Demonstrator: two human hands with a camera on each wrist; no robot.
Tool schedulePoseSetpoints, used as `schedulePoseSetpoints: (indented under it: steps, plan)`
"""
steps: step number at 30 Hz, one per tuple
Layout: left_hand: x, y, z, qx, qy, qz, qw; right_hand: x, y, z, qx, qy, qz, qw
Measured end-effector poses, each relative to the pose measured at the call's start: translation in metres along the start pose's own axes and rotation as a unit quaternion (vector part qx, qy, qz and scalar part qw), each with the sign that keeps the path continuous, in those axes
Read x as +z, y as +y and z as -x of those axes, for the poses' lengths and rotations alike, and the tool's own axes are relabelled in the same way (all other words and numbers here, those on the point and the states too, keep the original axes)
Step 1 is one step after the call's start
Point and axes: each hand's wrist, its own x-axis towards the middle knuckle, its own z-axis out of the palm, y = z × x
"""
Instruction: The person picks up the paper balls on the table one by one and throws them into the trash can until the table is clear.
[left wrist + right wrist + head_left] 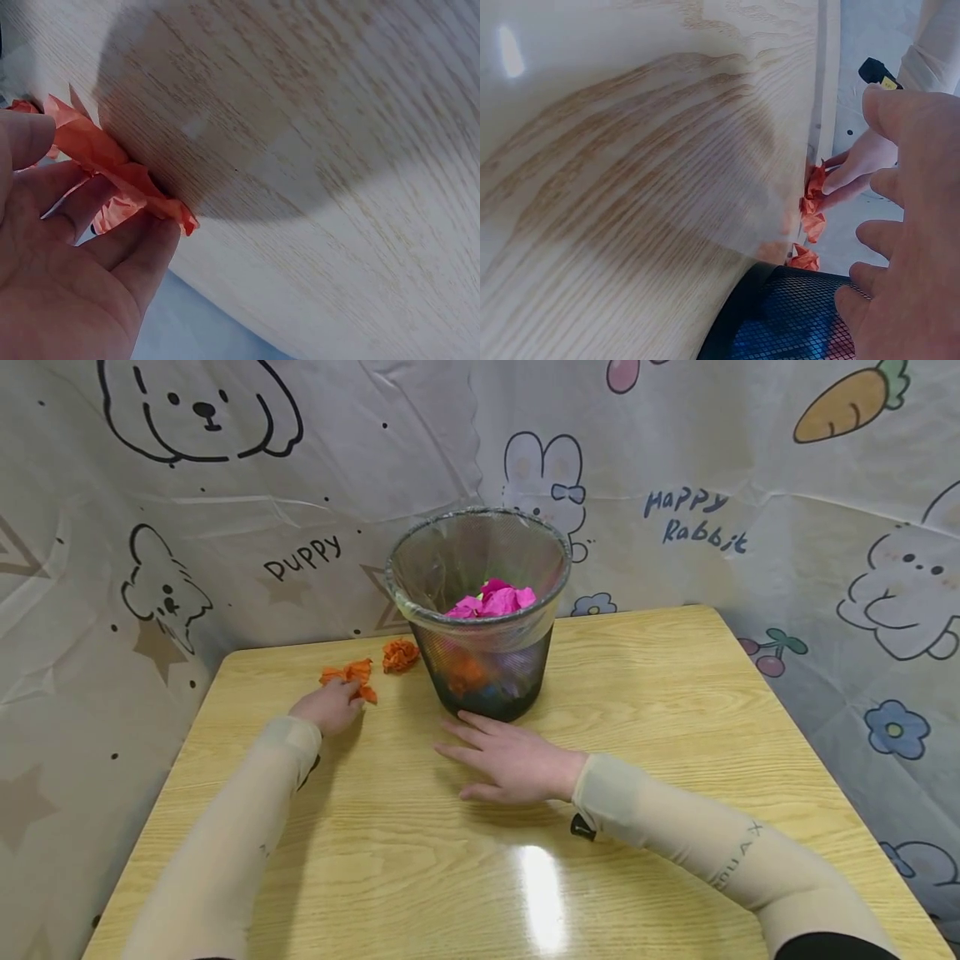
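Note:
My left hand [330,706] is at a crumpled orange paper [358,672] lying on the left part of the table. In the left wrist view the fingertips [169,229] touch this orange paper [94,150], with the thumb apart from the fingers. My right hand [517,762] is spread palm down by the base of a black mesh bin [487,681], fingertips right at its lower edge; it holds nothing. Inside the bin lie pink crumpled papers [498,600], and orange and bluish ones show through the mesh.
Another crumpled orange paper ball [401,655] sits between the left hand's paper and the bin, near the back edge. A clear plastic liner [450,556] is folded over the bin's rim. Behind the wooden table [645,685] hangs a printed cloth [420,435].

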Motion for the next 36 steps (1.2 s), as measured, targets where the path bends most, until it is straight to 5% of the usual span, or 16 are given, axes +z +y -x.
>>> schedulePoseSetpoints:
  steps: [10, 20, 36]
  plan:
    - [0.006, -0.003, 0.005, 0.017, 0.012, -0.013, 0.9997, 0.003, 0.001, 0.000, 0.006, 0.004, -0.003, 1.000]
    - [0.012, 0.009, 0.030, 0.057, 0.035, -0.040, 0.9969, 0.007, 0.000, 0.002, 0.008, 0.005, -0.002, 1.000]
    - [0.043, 0.032, 0.070, 0.114, 0.089, -0.035, 0.9888, 0.007, 0.001, 0.018, 0.019, 0.027, -0.020, 0.999]
